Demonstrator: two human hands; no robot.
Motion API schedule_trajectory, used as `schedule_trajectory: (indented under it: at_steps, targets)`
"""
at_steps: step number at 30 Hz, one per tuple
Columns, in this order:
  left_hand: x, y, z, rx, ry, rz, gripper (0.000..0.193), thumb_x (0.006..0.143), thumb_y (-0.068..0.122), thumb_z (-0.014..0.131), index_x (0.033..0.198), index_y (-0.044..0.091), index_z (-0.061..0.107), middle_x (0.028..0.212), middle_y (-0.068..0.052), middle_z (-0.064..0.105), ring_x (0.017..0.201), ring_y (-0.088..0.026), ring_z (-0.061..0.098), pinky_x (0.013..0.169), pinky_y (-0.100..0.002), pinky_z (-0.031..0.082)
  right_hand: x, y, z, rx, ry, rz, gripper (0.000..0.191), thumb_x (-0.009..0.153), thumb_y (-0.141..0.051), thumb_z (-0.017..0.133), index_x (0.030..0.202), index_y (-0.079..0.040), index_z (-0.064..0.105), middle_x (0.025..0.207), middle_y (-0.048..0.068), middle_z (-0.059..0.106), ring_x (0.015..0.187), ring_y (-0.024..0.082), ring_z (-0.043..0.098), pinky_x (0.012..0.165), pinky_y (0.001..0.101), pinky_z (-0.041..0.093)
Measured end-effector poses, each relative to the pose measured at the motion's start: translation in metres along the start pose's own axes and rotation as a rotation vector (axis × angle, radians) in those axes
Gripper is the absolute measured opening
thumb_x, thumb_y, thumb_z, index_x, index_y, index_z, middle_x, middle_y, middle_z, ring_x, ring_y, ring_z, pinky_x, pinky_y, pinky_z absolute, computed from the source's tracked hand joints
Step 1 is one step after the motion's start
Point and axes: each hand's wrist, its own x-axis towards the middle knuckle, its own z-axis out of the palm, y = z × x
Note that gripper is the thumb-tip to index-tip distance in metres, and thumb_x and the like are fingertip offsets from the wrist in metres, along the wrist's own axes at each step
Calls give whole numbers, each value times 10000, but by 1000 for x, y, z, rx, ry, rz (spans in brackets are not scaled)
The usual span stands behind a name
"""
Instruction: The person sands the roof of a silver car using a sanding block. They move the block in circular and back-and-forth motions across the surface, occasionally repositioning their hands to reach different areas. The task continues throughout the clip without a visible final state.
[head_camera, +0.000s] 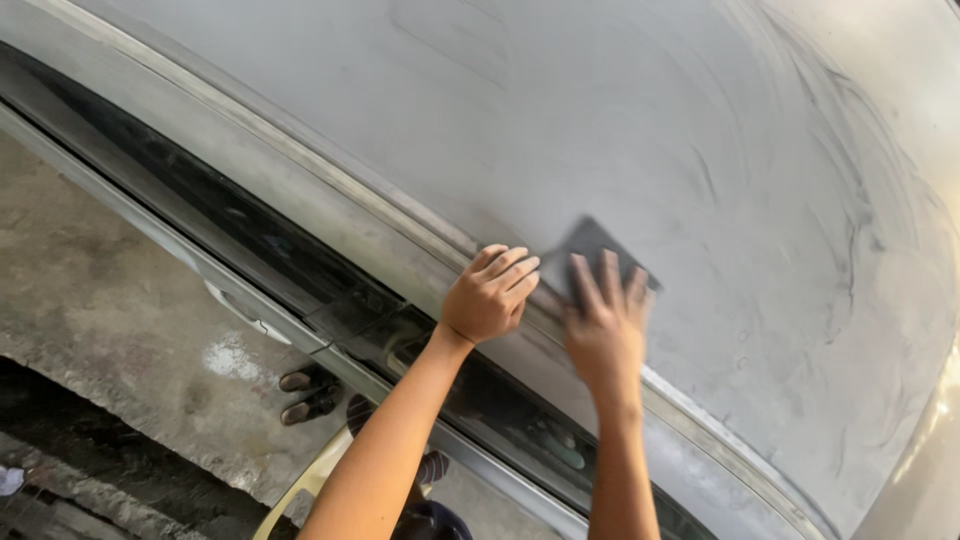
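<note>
A large grey, dusty car body panel (640, 130) fills the upper right, marked with curved rubbing streaks. My right hand (605, 320) lies flat on a dark square sheet of sandpaper (592, 248), pressing it against the panel just above the edge trim; the hand is blurred. Beside it, my left hand (490, 295) rests on the panel's edge trim (400, 215) with its fingers curled, holding nothing that I can see.
Below the trim runs a dark window opening (250, 250) and a pale door frame strip (150, 230). Concrete floor (90, 300) lies at the lower left, with a pair of dark sandals (308, 392) on it. A yellowish curved object (310, 480) sits near my left forearm.
</note>
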Motion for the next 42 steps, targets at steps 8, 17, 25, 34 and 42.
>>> schedule_trajectory:
  at_steps: [8, 17, 25, 34, 42]
  targets:
    - [-9, -4, 7, -15, 47, 11, 197, 895, 40, 582, 1005, 31, 746, 1143, -126, 733, 1197, -270, 644, 1096, -446, 486, 30, 21, -22, -137, 20, 145, 485, 1107, -443, 411, 1552, -275, 507, 1601, 162, 460, 1443, 544, 359, 1186, 658, 269]
    - [-15, -3, 5, -12, 49, -11, 147, 980, 76, 590, 1005, 53, 733, 1097, -86, 737, 1152, -231, 660, 1049, -387, 499, 7, 16, 57, -162, 85, 52, 560, 1021, -410, 524, 1576, -330, 525, 1680, 133, 465, 1474, 590, 390, 1201, 732, 295]
    - [-22, -6, 11, 23, 88, -27, 166, 1012, 83, 591, 1065, 86, 748, 1175, -62, 750, 1170, -188, 666, 1085, -346, 493, -17, 84, 76, -248, 187, 141, 406, 1071, -391, 514, 1467, -305, 540, 1599, 128, 454, 1405, 556, 392, 1165, 702, 290]
    - [-19, 1, -5, 19, 100, -71, 179, 968, 98, 598, 1028, 95, 766, 1179, -45, 752, 1170, -188, 670, 1095, -358, 493, 44, 92, 66, -166, 243, 96, 422, 1110, -348, 526, 1500, -205, 599, 1561, 232, 517, 1276, 625, 471, 991, 754, 375]
    - [-15, -1, -8, 0, 78, -55, 176, 909, 111, 617, 1003, 81, 764, 1187, -57, 751, 1226, -210, 656, 1077, -367, 489, -10, 51, 89, -199, 148, 84, 536, 1004, -382, 539, 1528, -306, 621, 1624, 152, 517, 1372, 607, 423, 1075, 784, 275]
